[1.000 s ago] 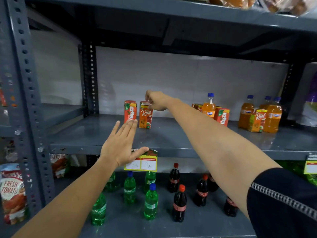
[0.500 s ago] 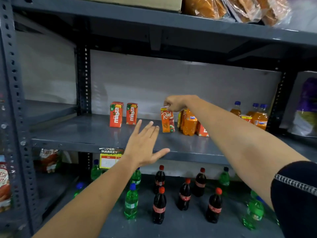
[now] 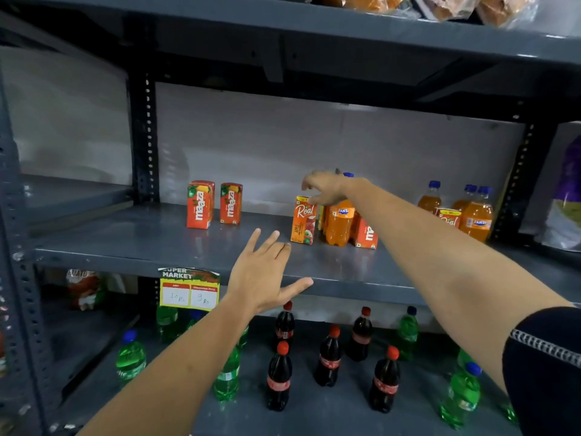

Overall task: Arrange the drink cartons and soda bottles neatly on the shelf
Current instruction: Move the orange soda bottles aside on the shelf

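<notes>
The Real carton point(image 3: 303, 220) is standing upright mid-shelf point(image 3: 132, 243), touching a Fanta bottle point(image 3: 340, 223). My right hand point(image 3: 325, 187) is hovering at its top, grip loosely open, holding nothing. My left hand point(image 3: 267, 273) is hanging spread and empty. Next, I judge, comes sliding it toward the Maaza cartons point(image 3: 200, 204).

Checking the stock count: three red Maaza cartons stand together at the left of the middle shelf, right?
Not quite. The head view shows two red Maaza cartons standing together at the left of the middle shelf, not three.
</notes>
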Action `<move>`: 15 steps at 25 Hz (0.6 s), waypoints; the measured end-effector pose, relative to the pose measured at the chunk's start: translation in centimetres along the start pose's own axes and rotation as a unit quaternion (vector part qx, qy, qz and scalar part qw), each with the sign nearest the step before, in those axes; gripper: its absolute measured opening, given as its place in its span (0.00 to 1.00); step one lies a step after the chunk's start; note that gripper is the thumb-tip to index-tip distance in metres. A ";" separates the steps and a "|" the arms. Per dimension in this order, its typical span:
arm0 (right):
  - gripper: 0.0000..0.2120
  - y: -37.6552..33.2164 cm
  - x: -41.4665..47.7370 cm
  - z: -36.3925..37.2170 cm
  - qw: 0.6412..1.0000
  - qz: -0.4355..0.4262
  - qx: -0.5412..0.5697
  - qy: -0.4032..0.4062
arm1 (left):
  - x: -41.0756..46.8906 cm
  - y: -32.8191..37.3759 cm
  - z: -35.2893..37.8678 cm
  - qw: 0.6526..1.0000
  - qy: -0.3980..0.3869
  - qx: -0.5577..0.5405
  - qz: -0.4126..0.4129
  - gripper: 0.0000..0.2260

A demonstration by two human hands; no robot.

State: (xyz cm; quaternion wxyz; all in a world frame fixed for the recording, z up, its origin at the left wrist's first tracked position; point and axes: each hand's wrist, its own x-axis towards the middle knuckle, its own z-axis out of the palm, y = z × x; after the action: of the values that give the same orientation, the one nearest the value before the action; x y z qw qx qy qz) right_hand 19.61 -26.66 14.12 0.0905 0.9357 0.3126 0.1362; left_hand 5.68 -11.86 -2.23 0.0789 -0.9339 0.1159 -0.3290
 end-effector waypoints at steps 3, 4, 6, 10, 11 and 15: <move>0.19 1.4 -0.9 -1.1 0.986 -0.013 0.078 0.145 | 0.1 0.1 0.0 1.000 0.002 -0.004 -0.009 0.44; 0.18 1.9 -1.1 -1.4 0.979 0.012 0.053 0.195 | 0.1 0.1 0.0 1.000 0.001 -0.007 -0.011 0.44; 0.16 2.6 -1.5 -1.5 0.975 0.093 -0.022 0.201 | 0.1 -0.1 0.2 1.000 0.002 -0.013 -0.020 0.45; 0.14 4.0 -2.3 -1.8 0.985 0.147 0.004 0.094 | 0.0 0.0 0.1 0.999 -0.005 -0.013 -0.035 0.45; 0.15 4.4 -2.9 -2.0 0.987 0.139 0.010 0.079 | 0.1 0.1 0.0 0.999 -0.005 -0.013 -0.037 0.45; 0.15 6.4 -6.0 -2.3 0.989 0.105 0.074 0.072 | -0.2 1.9 -0.2 0.998 0.017 -0.034 -0.059 0.44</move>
State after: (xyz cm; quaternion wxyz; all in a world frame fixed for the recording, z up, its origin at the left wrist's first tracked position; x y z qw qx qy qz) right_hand 17.88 -35.20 16.75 -0.0163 0.9552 0.2272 0.1887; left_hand 5.04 -13.62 -2.61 0.0258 -0.9354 0.0725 -0.3450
